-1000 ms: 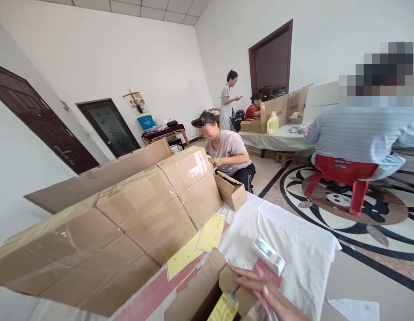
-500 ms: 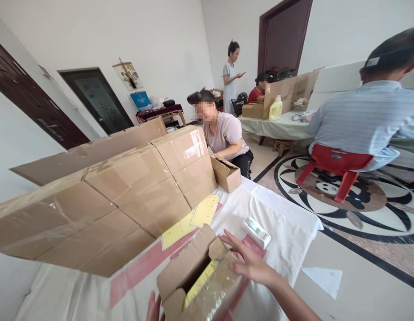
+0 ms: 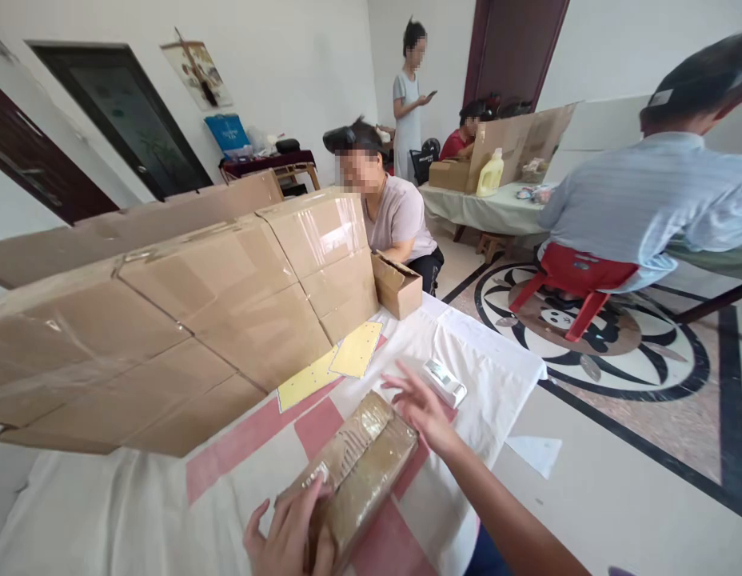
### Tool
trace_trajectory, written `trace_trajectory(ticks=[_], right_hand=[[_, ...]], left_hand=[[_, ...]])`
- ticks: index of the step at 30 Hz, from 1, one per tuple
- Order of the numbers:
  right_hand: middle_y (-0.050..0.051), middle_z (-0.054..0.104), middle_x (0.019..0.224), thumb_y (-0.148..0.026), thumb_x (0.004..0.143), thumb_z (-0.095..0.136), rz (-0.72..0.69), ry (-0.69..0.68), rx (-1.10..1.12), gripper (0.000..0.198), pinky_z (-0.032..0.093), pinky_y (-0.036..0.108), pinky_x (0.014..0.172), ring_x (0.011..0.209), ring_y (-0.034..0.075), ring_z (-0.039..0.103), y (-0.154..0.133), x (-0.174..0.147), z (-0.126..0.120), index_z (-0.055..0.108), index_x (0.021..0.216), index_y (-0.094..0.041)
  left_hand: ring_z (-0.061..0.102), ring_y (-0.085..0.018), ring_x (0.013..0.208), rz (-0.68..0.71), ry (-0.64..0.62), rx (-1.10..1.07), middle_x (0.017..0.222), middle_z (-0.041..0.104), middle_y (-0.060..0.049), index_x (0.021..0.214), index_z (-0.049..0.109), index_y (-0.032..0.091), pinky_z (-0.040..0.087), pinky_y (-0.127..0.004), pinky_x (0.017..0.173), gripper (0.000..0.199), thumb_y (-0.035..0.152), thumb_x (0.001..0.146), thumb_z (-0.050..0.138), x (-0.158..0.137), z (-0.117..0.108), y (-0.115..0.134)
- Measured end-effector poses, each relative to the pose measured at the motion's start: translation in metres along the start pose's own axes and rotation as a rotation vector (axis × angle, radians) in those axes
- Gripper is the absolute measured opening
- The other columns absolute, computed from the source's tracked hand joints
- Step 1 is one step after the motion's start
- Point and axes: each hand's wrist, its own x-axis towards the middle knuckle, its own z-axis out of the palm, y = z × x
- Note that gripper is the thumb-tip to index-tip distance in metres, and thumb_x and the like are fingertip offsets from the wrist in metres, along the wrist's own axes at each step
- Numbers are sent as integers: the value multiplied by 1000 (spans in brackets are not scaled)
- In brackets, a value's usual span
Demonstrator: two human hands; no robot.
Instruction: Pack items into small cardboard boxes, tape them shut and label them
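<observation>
A small cardboard box (image 3: 371, 468) with shiny tape lies on the cloth-covered table in front of me, its lid flaps folded down. My left hand (image 3: 293, 524) rests on the near end of the box, fingers apart and touching the lid. Close to the far right corner is my right hand (image 3: 422, 412), open with its fingers spread; whether a fingertip touches the box I cannot tell. The inside of the box is hidden. Just beyond my right hand lies a white device with a display (image 3: 444, 382).
A wall of taped cardboard boxes (image 3: 251, 280) runs along the left. Yellow dotted sheets (image 3: 356, 350) lie before it, and a smaller open box (image 3: 398, 286) stands at its far end. A person (image 3: 400, 216) crouches behind; another (image 3: 647, 192) sits on a red chair (image 3: 580, 276).
The box's raised flaps have come down, covering the yellow thing inside. My left hand has moved onto the lid. My right hand has lifted its fingers near the far corner. The view has shifted.
</observation>
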Motion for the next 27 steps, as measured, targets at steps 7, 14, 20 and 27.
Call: trace_trajectory(ticks=[7, 14, 20, 27], right_hand=[[7, 74, 110, -33, 82, 63, -6, 741, -396, 28, 47, 32, 76, 88, 19, 64, -35, -16, -116, 64, 109, -24], [8, 71, 100, -40, 76, 64, 418, 471, -730, 21, 48, 36, 81, 89, 23, 64, -39, -10, -148, 72, 79, -20], [6, 70, 97, -24, 81, 56, 535, 171, -743, 24, 46, 31, 83, 92, 21, 63, -28, 15, -143, 77, 70, -20], [6, 64, 72, -27, 77, 64, 642, 96, -788, 20, 40, 27, 64, 76, 19, 58, -25, 25, -135, 65, 60, -17]], left_hand=[[66, -29, 107, 171, -109, 240, 123, 74, -9, 137, 58, 29, 17, -56, 116, 49, 40, 89, 61, 0, -12, 22], [67, -24, 104, 179, -169, 316, 121, 75, -5, 136, 59, 32, 14, -53, 119, 43, 32, 93, 57, 13, -17, 30], [68, -29, 102, 128, -84, 277, 120, 72, -10, 125, 60, 29, 33, -59, 111, 41, 36, 85, 68, 10, -21, 68], [65, -27, 115, 404, 96, -339, 122, 60, -9, 114, 55, 30, 58, -44, 94, 46, 20, 76, 78, 34, 114, 171]])
